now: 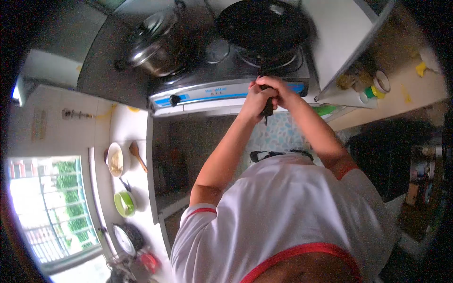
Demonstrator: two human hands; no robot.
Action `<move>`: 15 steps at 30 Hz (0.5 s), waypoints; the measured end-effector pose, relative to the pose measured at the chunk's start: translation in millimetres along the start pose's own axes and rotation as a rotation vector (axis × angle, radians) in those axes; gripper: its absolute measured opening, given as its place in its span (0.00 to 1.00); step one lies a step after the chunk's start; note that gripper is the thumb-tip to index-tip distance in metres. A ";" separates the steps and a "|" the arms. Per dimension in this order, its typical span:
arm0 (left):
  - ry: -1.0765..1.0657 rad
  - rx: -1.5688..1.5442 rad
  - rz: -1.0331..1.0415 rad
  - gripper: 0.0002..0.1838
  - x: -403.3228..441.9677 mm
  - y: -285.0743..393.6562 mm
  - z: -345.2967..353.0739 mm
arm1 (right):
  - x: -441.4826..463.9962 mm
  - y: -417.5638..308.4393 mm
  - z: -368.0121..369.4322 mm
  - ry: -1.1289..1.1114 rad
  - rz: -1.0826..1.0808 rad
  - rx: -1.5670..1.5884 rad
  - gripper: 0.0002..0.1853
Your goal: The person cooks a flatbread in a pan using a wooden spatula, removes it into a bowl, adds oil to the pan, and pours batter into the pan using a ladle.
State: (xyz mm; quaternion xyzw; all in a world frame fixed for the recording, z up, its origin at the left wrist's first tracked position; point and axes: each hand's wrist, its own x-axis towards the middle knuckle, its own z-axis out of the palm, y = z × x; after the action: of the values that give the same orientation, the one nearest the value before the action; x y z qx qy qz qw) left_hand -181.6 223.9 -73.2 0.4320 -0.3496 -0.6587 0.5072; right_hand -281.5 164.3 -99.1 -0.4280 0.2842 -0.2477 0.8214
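Observation:
A black wok [262,28] sits over the right burner of the gas stove [212,92], its dark handle pointing towards me. My left hand [257,100] is closed around this handle from the left side. From the right, my right hand [277,90] wraps the same handle, and its fingers meet those of my left hand. The handle's end sticks out below both hands. Nothing can be made out inside the dark wok.
A lidded metal pot [160,47] stands on the left burner. Along the left counter lie a white bowl [115,159], a wooden spatula [138,156] and a green bowl [124,203]. Jars [381,82] stand on the right counter, beyond an upright panel [347,61].

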 end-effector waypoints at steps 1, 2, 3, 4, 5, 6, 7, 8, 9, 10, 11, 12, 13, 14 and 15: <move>0.020 0.003 -0.008 0.04 -0.2 0.4 2.0 | 3.4 2.6 -4.8 -0.002 -0.019 0.019 0.18; 0.035 0.007 -0.014 0.04 0.8 0.8 3.6 | 6.3 4.2 -7.4 0.000 -0.041 0.037 0.18; -0.011 0.019 0.017 0.05 4.2 -1.9 0.6 | -6.6 -11.9 2.6 -0.036 0.012 -0.008 0.17; -0.004 -0.016 0.004 0.07 4.1 -5.2 -1.2 | -3.5 -7.7 0.5 -0.017 0.004 -0.022 0.18; -0.002 -0.050 -0.008 0.08 3.6 -7.9 -1.2 | 0.7 -0.1 -4.4 0.006 -0.007 -0.035 0.19; 0.004 -0.085 -0.018 0.09 0.8 -9.1 0.1 | 1.3 1.5 -3.9 0.025 -0.016 -0.049 0.19; 0.018 -0.154 -0.058 0.12 -5.3 -9.9 1.4 | -0.4 1.6 -3.7 0.063 -0.017 0.042 0.20; 0.041 -0.227 -0.091 0.14 -14.8 -9.3 2.3 | -4.5 0.7 -2.8 0.092 -0.011 0.130 0.21; 0.086 -0.307 -0.110 0.16 -25.9 -8.1 -2.1 | -7.8 -1.7 3.8 0.102 0.013 0.212 0.22; 0.020 -0.318 -0.054 0.19 -30.2 -26.4 -17.4 | -13.4 -5.7 1.9 0.061 0.036 0.232 0.26; 0.105 -0.171 -0.011 0.19 -43.1 -32.2 -25.2 | -8.9 3.2 -8.6 -0.056 -0.026 0.272 0.32; 0.200 -0.026 0.016 0.18 -61.4 -37.7 -29.4 | -6.0 15.6 -23.1 -0.180 -0.077 0.444 0.28; 0.321 0.049 0.059 0.15 -83.5 -41.0 -31.9 | -8.5 31.1 -35.8 -0.099 -0.050 0.401 0.23; 0.432 -0.016 0.068 0.12 -96.5 -56.9 -44.7 | -8.2 37.1 -30.1 0.068 -0.029 0.349 0.18; 0.541 0.020 0.062 0.11 -115.4 -72.1 -56.8 | -1.0 64.6 -50.4 0.009 -0.054 0.375 0.16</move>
State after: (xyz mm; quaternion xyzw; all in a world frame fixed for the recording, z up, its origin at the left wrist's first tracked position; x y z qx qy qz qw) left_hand -142.6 352.0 -135.0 0.5865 -0.2208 -0.5000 0.5977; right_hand -305.9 169.6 -177.1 -0.2737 0.2250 -0.3203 0.8786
